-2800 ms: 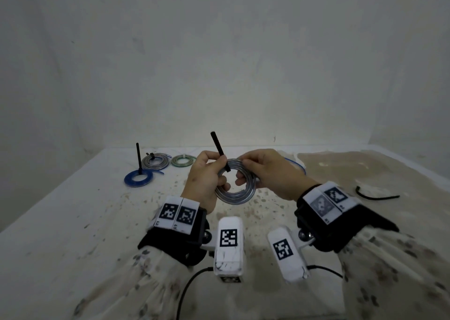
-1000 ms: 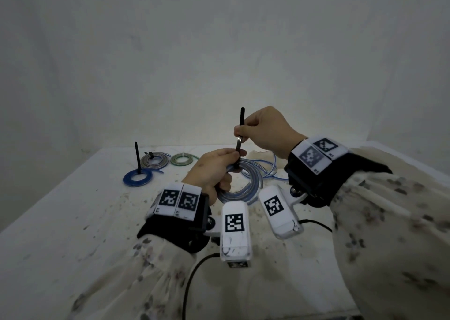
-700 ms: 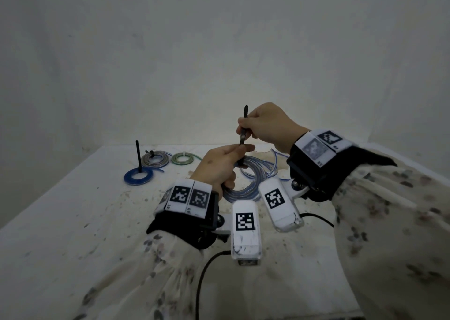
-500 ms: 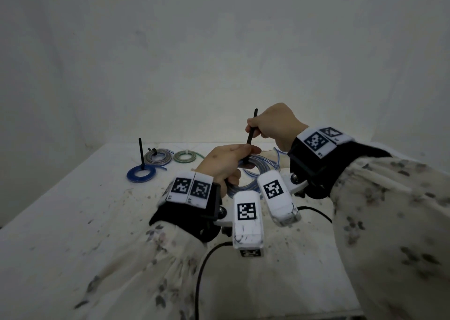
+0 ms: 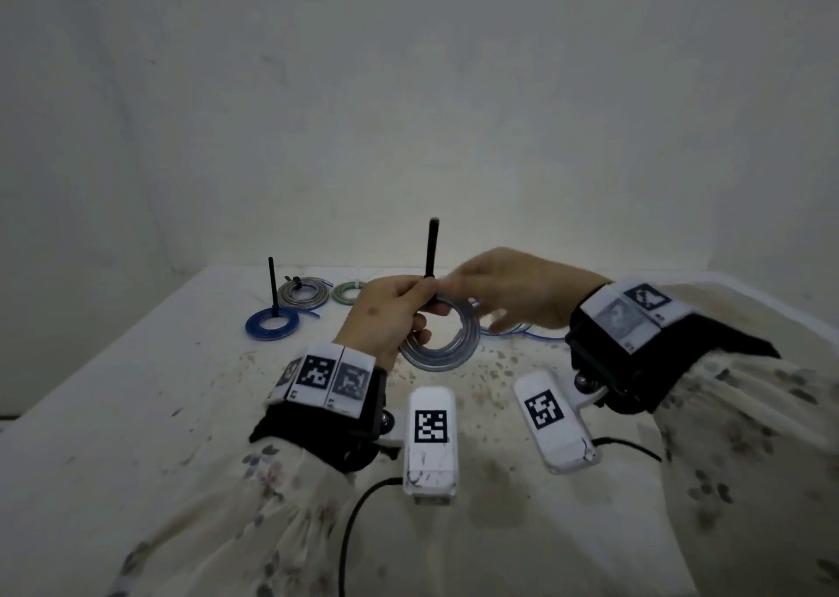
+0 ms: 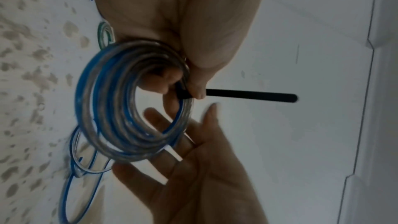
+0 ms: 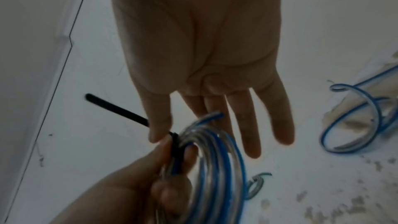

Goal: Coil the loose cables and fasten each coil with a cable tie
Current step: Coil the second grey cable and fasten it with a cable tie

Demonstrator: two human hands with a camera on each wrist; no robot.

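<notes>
Low centre of the head view, the left hand [image 5: 386,319] pinches the coil [image 5: 447,346] at the black tie [image 5: 430,247], whose tail stands straight up. Beside it, the right hand [image 5: 513,294] hovers with fingers spread, holding nothing. If the tie is slack, the loops could spring apart. Farther off, upper left, lie three finished coils [image 5: 272,324].

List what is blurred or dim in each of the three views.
Head view: dim, grey light overall; the right hand is smeared by motion, the left hand sharper. Left wrist view: the open right hand's fingers are blurred, while the cable tie reads crisply. Right wrist view: soft and dark, the coil streaked.
</notes>
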